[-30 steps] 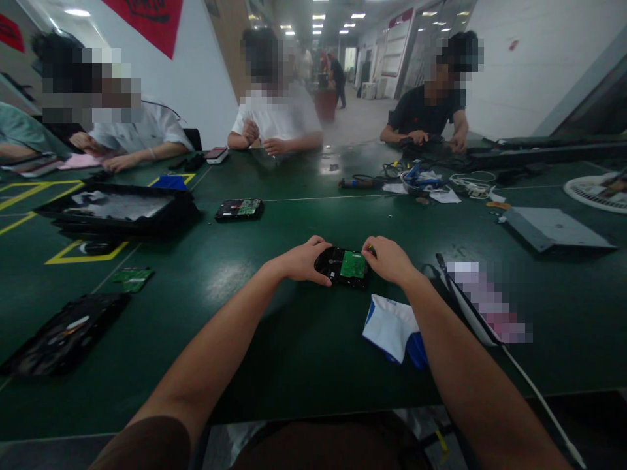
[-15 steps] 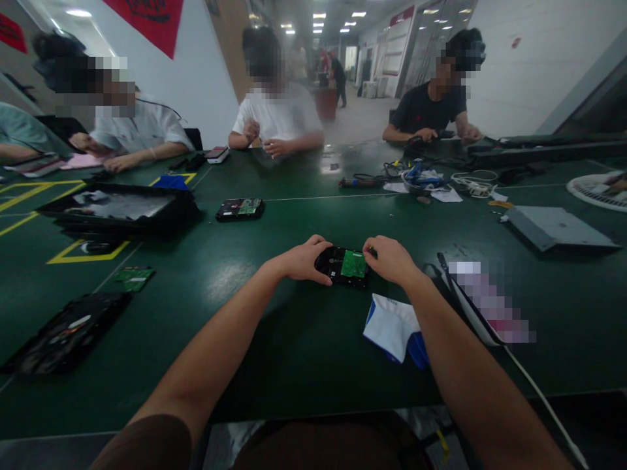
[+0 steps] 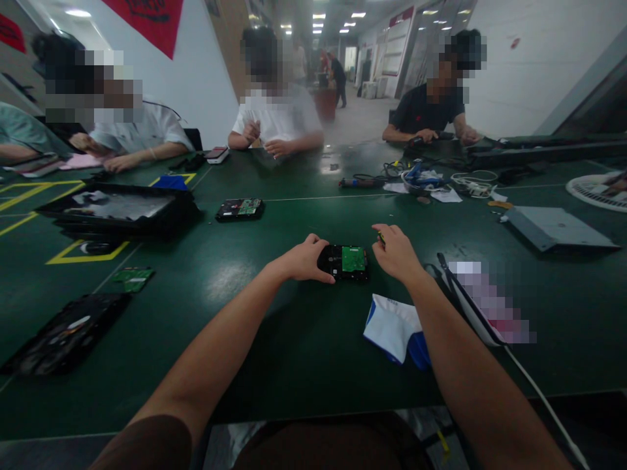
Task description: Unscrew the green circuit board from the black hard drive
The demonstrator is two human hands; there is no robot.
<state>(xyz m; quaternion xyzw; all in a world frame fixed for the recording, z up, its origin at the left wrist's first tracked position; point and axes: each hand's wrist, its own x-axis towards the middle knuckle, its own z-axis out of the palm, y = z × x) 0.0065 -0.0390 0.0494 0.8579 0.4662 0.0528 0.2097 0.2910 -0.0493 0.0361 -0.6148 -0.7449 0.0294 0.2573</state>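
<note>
A black hard drive (image 3: 333, 267) with a green circuit board (image 3: 353, 258) lies on the green table, board side up. My left hand (image 3: 306, 260) grips its left end, thumb along the near edge and fingers over the far edge. Just to the right of the drive is my right hand (image 3: 396, 254), apart from it. Its fingers are curled round a small yellow-and-black tool (image 3: 381, 239), mostly hidden by the hand. Below my right wrist rests a white-and-blue cloth item (image 3: 392, 326), which looks like a work glove.
Another hard drive (image 3: 240, 209) lies farther back, left of centre. A black tray (image 3: 122, 225), a loose circuit board (image 3: 134, 279) and a black casing (image 3: 68, 333) are at left. At right are a grey metal box (image 3: 561, 228) and a pouch (image 3: 475, 307). Several people sit opposite.
My right hand has drawn away from the drive's right end, slightly to the right, with the small tool in it. The drive has turned a little under my left hand's hold.
</note>
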